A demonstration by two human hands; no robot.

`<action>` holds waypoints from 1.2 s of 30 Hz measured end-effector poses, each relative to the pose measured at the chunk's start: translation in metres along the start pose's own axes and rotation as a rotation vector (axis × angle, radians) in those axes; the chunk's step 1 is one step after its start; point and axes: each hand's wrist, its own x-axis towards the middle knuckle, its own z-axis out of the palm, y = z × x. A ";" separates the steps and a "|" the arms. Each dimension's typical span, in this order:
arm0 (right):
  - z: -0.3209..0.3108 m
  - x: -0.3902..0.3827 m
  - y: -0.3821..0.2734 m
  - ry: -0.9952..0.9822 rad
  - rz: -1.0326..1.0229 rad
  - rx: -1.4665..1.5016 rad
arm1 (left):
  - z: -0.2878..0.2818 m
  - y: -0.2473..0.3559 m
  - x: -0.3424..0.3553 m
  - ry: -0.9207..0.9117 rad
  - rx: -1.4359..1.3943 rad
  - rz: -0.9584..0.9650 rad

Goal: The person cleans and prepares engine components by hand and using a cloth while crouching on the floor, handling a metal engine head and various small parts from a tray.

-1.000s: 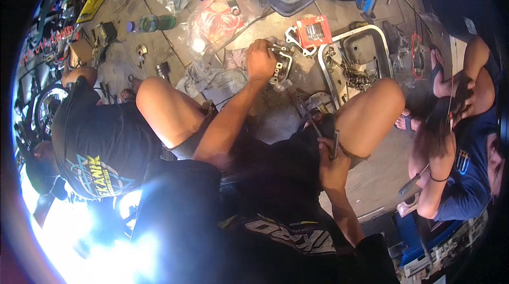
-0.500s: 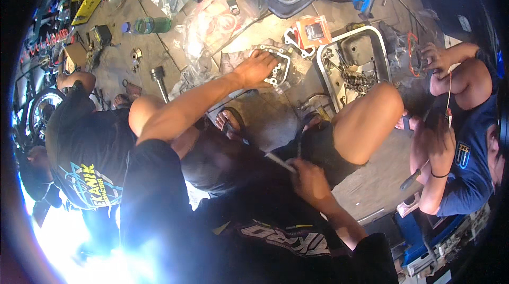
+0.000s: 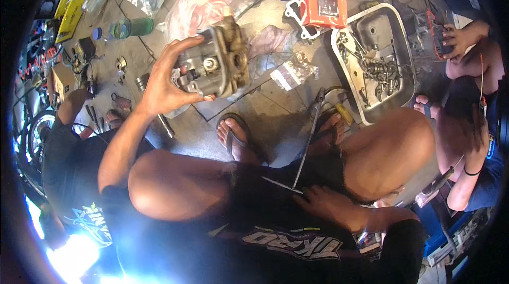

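On the near side of the metal tray (image 3: 387,27), the right hand (image 3: 334,207) is held low; its fingertips are placed by the crossbar of a T-handled tool (image 3: 307,149), but whether the grip is closed on it cannot be told. Well to the tray's left, a metal engine part (image 3: 225,64) is held up, pinched between thumb and fingers in the grip of the left hand (image 3: 164,80). Small metal parts (image 3: 382,72) are gathered inside the tray. A red box (image 3: 325,8) is set just beyond its far-left corner; much farther left, a green bottle (image 3: 139,27) is seen.
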 end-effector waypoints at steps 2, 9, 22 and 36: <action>-0.034 -0.005 -0.005 -0.226 0.053 0.167 | 0.015 -0.010 -0.027 0.237 -0.002 -0.046; -0.173 -0.032 0.029 0.531 -0.289 0.045 | 0.063 -0.025 -0.096 0.528 -0.213 -0.189; -0.120 0.235 0.184 1.171 0.004 -0.416 | 0.075 0.017 -0.076 0.437 0.100 -0.054; -0.113 0.221 0.184 1.290 -0.073 -0.046 | 0.082 0.049 -0.061 0.473 -0.041 -0.015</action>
